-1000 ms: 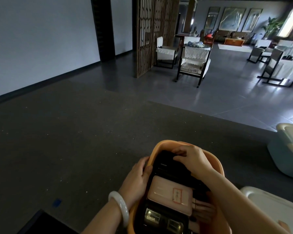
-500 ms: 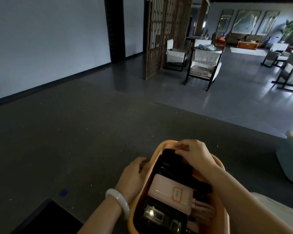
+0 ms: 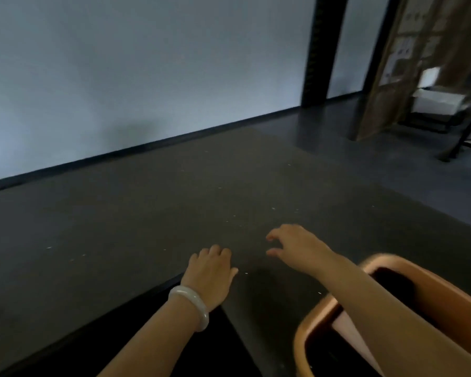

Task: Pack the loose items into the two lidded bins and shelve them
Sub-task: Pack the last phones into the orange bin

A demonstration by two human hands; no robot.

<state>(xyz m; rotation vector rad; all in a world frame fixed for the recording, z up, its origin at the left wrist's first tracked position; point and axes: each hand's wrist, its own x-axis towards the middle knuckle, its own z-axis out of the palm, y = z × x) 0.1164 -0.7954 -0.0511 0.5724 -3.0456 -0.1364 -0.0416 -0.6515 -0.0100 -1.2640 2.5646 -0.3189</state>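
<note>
The orange bin [image 3: 306, 336] stands lidless and part-filled at the near right of the floor [image 3: 147, 227]. The left hand [image 3: 212, 273] is loosely curled and the right hand [image 3: 299, 246] spread, both empty. Next they probably reach for another item or the lid.

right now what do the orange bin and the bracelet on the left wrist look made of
Orange bin: likely moulded plastic, smooth with a soft sheen along its rounded rim. Bracelet: milky white, glossy, thick solid ring; perhaps jade or glass, the blur leaves it open.

Left hand [image 3: 211, 270], right hand [image 3: 297, 246] empty above carpet [image 3: 147, 213]; orange bin [image 3: 452, 297] lower right.
</note>
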